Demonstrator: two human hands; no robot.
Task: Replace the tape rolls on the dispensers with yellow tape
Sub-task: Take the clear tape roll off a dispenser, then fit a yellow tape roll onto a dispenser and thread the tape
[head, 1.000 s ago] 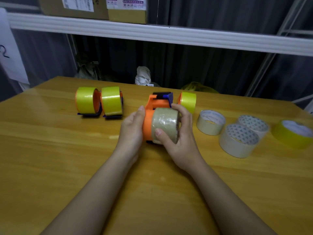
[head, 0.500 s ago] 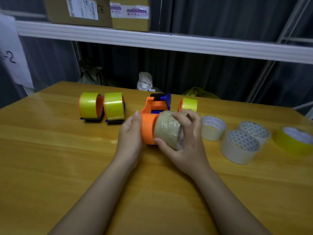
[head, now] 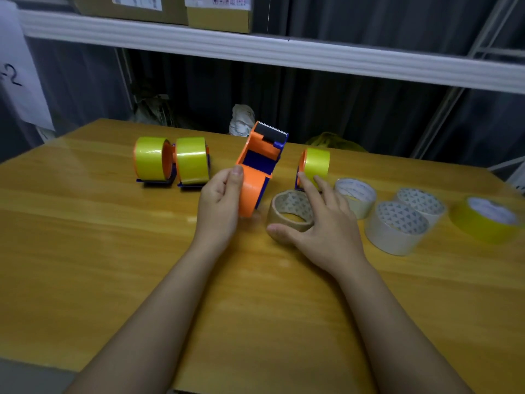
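Dispenser, orange and blue [head: 257,177], tilted, serrated cutter end pointing to 1 o'clock, spool bare; left hand [head: 220,207] grips its rounded orange end, thumb along the top edge. Brown tape roll [head: 290,216] lies flat on the wooden table [head: 85,237], at 3 o'clock of the dispenser, just beside it; right hand [head: 324,223] holds it loosely, thumb at the near rim, fingers spread over the far rim. Two dispensers loaded with yellow tape [head: 173,160] stand side by side at 9 o'clock. Third loaded dispenser [head: 314,166] at 2 o'clock. Three pale rolls [head: 397,220] and a loose yellow roll [head: 487,218] lie flat at 3 o'clock, well apart from the hands.
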